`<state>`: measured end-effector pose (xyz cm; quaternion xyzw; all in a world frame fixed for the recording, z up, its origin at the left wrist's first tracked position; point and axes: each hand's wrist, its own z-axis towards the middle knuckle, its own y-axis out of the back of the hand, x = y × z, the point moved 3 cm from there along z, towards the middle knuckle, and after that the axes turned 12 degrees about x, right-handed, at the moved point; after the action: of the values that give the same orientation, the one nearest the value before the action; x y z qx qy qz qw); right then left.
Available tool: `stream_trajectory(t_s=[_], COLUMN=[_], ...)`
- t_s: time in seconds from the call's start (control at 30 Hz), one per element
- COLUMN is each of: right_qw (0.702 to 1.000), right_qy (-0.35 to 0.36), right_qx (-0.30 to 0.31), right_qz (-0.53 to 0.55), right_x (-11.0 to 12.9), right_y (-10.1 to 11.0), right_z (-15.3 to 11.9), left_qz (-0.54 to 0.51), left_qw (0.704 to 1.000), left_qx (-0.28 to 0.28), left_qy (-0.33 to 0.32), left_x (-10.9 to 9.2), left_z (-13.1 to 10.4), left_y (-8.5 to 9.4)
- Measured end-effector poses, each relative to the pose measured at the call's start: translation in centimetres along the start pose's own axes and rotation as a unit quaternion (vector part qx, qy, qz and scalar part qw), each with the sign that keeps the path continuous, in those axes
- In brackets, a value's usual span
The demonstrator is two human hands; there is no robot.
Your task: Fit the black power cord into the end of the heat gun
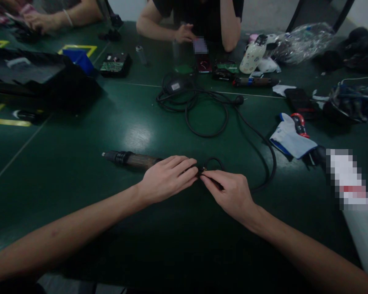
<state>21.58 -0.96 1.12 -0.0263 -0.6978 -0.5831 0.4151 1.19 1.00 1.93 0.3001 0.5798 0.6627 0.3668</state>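
Note:
An electric screwdriver [138, 160] lies on the green table, its bit end pointing left. My left hand [170, 175] is wrapped over its rear part and hides much of the body. Close by on the right, my right hand [233, 192] is closed in a pinch at the screwdriver's rear end, where a black cable [214, 159] meets it. The fingertips cover the joint, so whether the plug is in or out does not show. From there the cable loops away to the right and back to a coil with a black power adapter [176, 85].
A white and blue glove [291, 136] lies at right. Beyond the coil are another electric screwdriver [256, 82], a patterned bottle [253, 55] and circuit boards [115, 65]. A big black tray-like part [33, 77] stands at left. Two other people sit across the table.

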Motion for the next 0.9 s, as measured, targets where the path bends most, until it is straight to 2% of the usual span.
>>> stream_trajectory(t_s=[0.1, 0.23, 0.4, 0.53, 0.7, 0.9], right_qw=[1.0, 1.0, 1.0, 1.0, 1.0, 1.0], right_qy=[0.001, 0.002, 0.002, 0.001, 0.003, 0.001], right_qx=[-0.001, 0.0, 0.003, 0.0, -0.002, -0.003], right_qz=[0.0, 0.0, 0.003, 0.001, 0.002, -0.007], right_x=[0.01, 0.02, 0.09, 0.1, 0.05, 0.01], right_y=[0.02, 0.06, 0.13, 0.16, 0.09, -0.02], right_z=[0.0, 0.01, 0.03, 0.01, 0.02, -0.01], left_qz=[0.004, 0.001, 0.003, 0.001, 0.001, -0.009], left_qw=[1.0, 1.0, 1.0, 1.0, 1.0, 1.0], left_qx=[0.011, 0.003, 0.017, -0.003, 0.013, 0.001], left_qy=[-0.013, 0.008, -0.015, 0.003, -0.009, 0.007], left_x=[-0.04, 0.15, 0.03, 0.09, 0.01, 0.09], left_z=[-0.04, -0.11, -0.02, 0.03, -0.03, 0.06], left_y=[-0.04, -0.06, -0.16, -0.05, -0.13, -0.05])
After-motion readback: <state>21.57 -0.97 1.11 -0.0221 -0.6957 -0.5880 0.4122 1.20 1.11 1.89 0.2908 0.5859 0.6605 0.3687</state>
